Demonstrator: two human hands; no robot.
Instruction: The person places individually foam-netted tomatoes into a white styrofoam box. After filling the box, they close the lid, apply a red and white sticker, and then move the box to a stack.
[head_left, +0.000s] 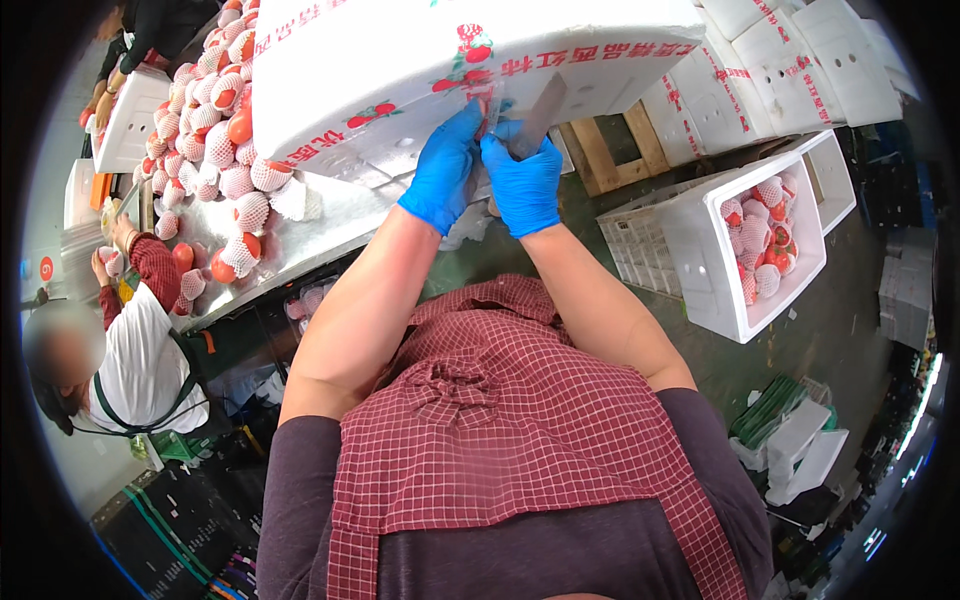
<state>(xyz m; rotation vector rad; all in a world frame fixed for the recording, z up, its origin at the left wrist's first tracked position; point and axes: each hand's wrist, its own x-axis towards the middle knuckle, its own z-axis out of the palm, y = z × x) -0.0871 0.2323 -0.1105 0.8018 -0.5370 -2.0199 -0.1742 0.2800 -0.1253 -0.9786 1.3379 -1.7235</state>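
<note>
A white polystyrene foam box (360, 67) with red print and tomato pictures stands before me. My blue-gloved left hand (445, 169) is at the box's near side, its fingertips pinched on a strip of clear tape (491, 112). Right beside it, my right hand (527, 176), gloved in blue too, is closed around a flat, broad blade (544, 109) that looks like a knife. The blade points up and to the right, in front of the box wall. Its handle is mostly hidden by the fingers.
Net-wrapped tomatoes (217, 142) are heaped on a metal table (322, 232) at left, where a co-worker (146, 352) handles some. An open foam box (705, 247) of tomatoes stands at right beside a plastic crate (637, 240). Stacked foam boxes (780, 82) and a wooden pallet (622, 142) lie beyond.
</note>
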